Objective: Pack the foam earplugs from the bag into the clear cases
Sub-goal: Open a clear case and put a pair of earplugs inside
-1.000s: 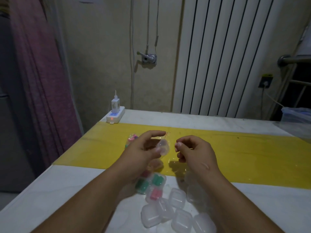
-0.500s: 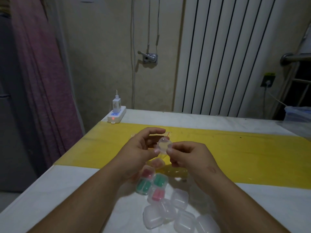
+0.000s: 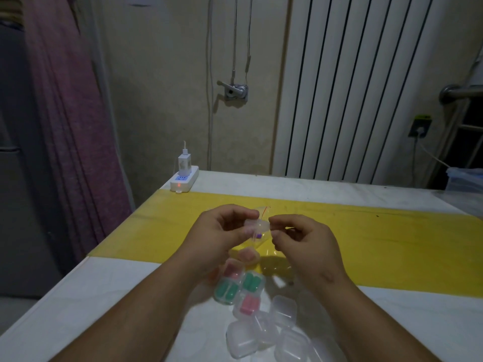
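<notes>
Head view: left hand point(image 3: 222, 232), right hand point(image 3: 304, 248) pinch one clear case point(image 3: 257, 226); filled cases point(image 3: 217, 296) hold green, pink earplugs point(image 3: 250, 281).

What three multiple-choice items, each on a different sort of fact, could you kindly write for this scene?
1. Where is the power strip? A. on the floor B. on the radiator C. far left corner of the table
2. The mat is: A. blue B. yellow C. red
3. The left hand: A. grips a clear case B. lies flat C. hangs empty
Key: C, it sits at the table's far left edge; B, plainly yellow; A, fingers curl round the case.
</notes>
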Motion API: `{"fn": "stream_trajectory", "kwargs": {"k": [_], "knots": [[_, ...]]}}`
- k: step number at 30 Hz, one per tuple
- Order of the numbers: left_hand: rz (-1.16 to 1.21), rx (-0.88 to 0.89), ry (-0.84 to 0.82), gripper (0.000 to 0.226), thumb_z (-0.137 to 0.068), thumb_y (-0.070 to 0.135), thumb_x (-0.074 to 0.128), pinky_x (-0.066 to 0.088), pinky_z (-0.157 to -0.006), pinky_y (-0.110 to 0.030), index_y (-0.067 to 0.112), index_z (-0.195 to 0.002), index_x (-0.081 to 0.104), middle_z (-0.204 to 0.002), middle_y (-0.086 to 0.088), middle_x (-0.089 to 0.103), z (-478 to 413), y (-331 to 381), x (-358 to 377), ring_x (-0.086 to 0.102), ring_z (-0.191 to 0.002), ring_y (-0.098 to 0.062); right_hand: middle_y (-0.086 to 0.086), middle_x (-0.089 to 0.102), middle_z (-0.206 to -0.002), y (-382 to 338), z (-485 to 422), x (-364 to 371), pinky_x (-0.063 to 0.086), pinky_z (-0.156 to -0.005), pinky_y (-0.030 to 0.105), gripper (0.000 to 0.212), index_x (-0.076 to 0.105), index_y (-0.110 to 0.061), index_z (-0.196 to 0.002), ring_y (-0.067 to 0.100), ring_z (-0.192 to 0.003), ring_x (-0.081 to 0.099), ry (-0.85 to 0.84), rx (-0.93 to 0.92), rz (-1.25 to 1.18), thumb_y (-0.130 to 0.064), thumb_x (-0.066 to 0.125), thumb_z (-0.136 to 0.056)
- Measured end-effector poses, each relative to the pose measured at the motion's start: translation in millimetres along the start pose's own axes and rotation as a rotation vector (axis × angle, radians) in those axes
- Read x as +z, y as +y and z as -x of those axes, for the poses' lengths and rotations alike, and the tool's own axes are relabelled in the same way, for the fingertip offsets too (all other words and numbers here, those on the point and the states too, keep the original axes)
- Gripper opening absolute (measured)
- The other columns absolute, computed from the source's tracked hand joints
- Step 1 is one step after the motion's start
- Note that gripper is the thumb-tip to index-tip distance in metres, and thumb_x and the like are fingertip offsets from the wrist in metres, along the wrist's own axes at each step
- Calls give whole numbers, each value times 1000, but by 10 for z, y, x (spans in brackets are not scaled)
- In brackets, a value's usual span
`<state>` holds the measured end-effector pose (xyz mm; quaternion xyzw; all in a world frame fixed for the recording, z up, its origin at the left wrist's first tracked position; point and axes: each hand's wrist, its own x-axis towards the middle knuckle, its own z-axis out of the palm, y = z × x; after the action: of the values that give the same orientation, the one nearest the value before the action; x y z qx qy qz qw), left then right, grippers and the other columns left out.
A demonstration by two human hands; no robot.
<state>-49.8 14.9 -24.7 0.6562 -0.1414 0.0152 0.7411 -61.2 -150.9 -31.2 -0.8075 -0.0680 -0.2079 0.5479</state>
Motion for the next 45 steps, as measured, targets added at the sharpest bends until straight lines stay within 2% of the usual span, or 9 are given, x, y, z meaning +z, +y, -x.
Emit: {"fn": "stream_trajectory", "kwargs": {"k": [5, 9, 15, 18, 23, 30, 33, 37, 45], "knots": [[72, -19, 12, 25, -86, -14, 59, 59, -61, -25, 5, -97, 71, -105, -13, 72, -10, -9, 10, 67, -90, -16, 9, 66, -64, 13, -25, 40, 49, -58, 34, 32, 74, -3, -77, 20, -58, 56, -58, 265, -369, 12, 47, -83], [35, 12, 10, 28, -85, -14, 60, 59, -69, -26, 9, -95, 72, -106, -13, 72, -32, -41, -15, 66, -96, -19, 11, 56, -64, -12, -7, 35, 44, -56, 31, 19, 69, 13, -81, 19, -56, 49, -170, 328, -487, -2, 57, -85], [-59, 57, -16, 29, -81, -15, 64, 58, -71, -24, 11, -92, 73, -109, 5, 73, -13, -15, -14, 70, -94, -10, 13, 59, -68, 30, 7, 49, 48, -61, 33, 23, 72, 6, -81, 20, -63, 53, -187, 263, -423, -15, 65, -89], [-314, 138, 50, 26, -76, 0, 77, 58, -83, -33, 22, -88, 73, -107, 12, 71, -23, -55, -17, 69, -94, -17, 10, 61, -66, 38, 14, 62, 50, -61, 29, 21, 75, 1, -80, 16, -61, 54, -183, 253, -378, -15, 65, -89], [-611, 282, 86, 21, -75, 21, 80, 56, -81, -23, 25, -93, 69, -88, 11, 69, -16, -82, 4, 64, -87, -2, 7, 60, -63, 24, 26, 75, 51, -60, 28, 21, 76, -4, -78, 14, -58, 54, -182, 241, -342, -16, 65, -90], [-394, 189, 147, 8, -87, 13, 68, 57, -72, -29, 20, -89, 67, -78, -1, 71, -20, -35, 20, 68, -74, -9, 8, 56, -59, 29, 35, 91, 45, -55, 30, 24, 69, 4, -69, 16, -55, 48, -133, 240, -270, -14, 68, -86], [-185, 111, 167, 24, -91, 2, 54, 60, -73, -33, 21, -101, 66, -80, -10, 72, -39, 14, -7, 69, -73, -19, 8, 56, -60, 27, 29, 94, 45, -54, 28, 21, 71, 3, -72, 16, -55, 47, -170, 263, -306, -12, 68, -87], [-245, 88, 106, 42, -90, -12, 42, 59, -69, -29, 17, -98, 71, -91, -8, 66, -32, 7, -34, 68, -71, -17, 8, 57, -61, 38, 12, 78, 47, -56, 30, 16, 74, 0, -76, 18, -55, 49, -182, 279, -307, -11, 68, -86], [-516, 58, 19, 32, -76, 3, 78, 54, -64, -15, 28, -96, 70, -97, 5, 68, -1, -9, -35, 63, -75, 3, 7, 62, -62, 64, -18, 53, 52, -61, 30, 11, 75, -4, -82, 18, -59, 55, -130, 301, -369, -3, 65, -88]]}}
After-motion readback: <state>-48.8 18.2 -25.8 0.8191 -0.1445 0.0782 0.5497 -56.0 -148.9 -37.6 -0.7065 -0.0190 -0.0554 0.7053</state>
